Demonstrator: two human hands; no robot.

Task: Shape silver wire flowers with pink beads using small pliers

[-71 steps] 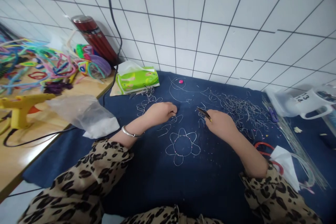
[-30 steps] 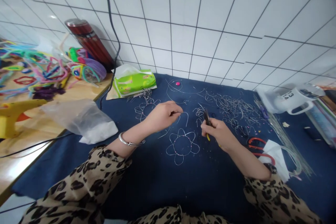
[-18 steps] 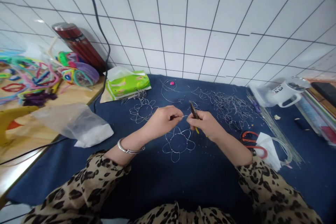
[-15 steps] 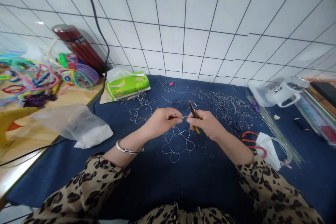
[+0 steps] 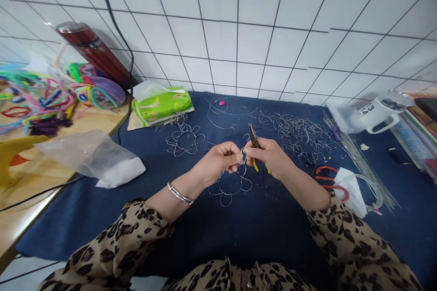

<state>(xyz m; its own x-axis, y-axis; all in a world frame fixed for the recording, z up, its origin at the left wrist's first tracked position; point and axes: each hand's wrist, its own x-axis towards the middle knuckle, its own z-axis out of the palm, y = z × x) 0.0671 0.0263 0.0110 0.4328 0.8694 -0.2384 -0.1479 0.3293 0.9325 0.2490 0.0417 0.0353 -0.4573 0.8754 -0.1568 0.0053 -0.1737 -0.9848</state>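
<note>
Between my fingertips runs a thin silver wire [image 5: 242, 150], bent into a small loop. My left hand [image 5: 223, 160] pinches one side of it. My right hand [image 5: 264, 157] is closed on a pair of pliers [image 5: 253, 136] with yellow handles, its jaws pointing up and away, while thumb and finger also grip the wire. Just below my hands lies a flower-shaped wire piece [image 5: 229, 193] with small beads on its ring, its upper petals partly covered by my left hand. A second wire flower [image 5: 186, 140] rests farther back on the left.
A tangle of wire scraps [image 5: 300, 129] spreads at the back right, near straight wires [image 5: 370, 170] and red-handled scissors [image 5: 329, 177]. A white mug [image 5: 378, 113] stands right. Green tissue pack [image 5: 162, 104], plastic bag [image 5: 95, 157] and red thermos [image 5: 97, 54] are left. A pink bead [image 5: 222, 103] lies behind.
My left hand has moved right and slightly down, close against my right. The wire between them now curves into a loop. The pliers remain in my right hand; the view has shifted slightly.
</note>
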